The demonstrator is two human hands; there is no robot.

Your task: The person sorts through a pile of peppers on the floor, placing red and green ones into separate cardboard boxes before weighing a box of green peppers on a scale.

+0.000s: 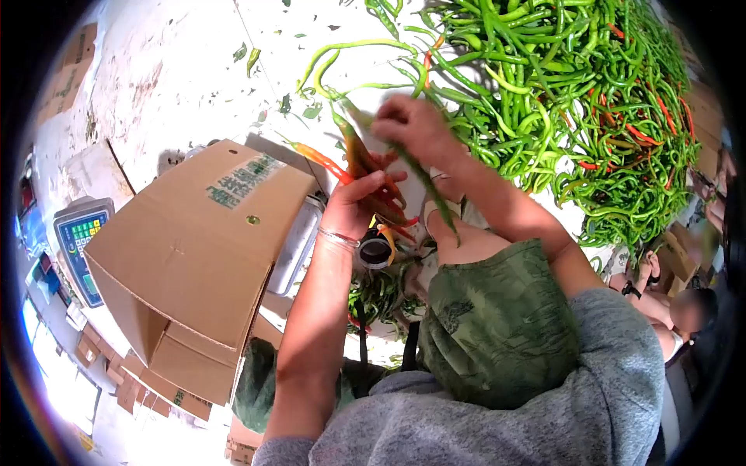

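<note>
My left hand point(364, 194) is closed round a bunch of long chili peppers point(359, 151), mixed red, orange and green, whose stems point away from me. Just to its right, my right hand point(420, 130) is slightly blurred, its fingers bent over a long dark green chili pepper point(432, 194). That pepper slants down toward my knee. Beyond both hands, a few pale green chili peppers point(350, 45) lie loose on the white floor. A large heap of green chili peppers point(536, 70), with some red ones among them, spreads to the right.
An upturned cardboard box point(198, 241) sits on a scale at my left, with the scale's keypad display point(81, 248) beside it. More peppers point(381, 299) lie beneath me near a round dark-rimmed object point(375, 252). Another person point(660, 311) sits at the far right.
</note>
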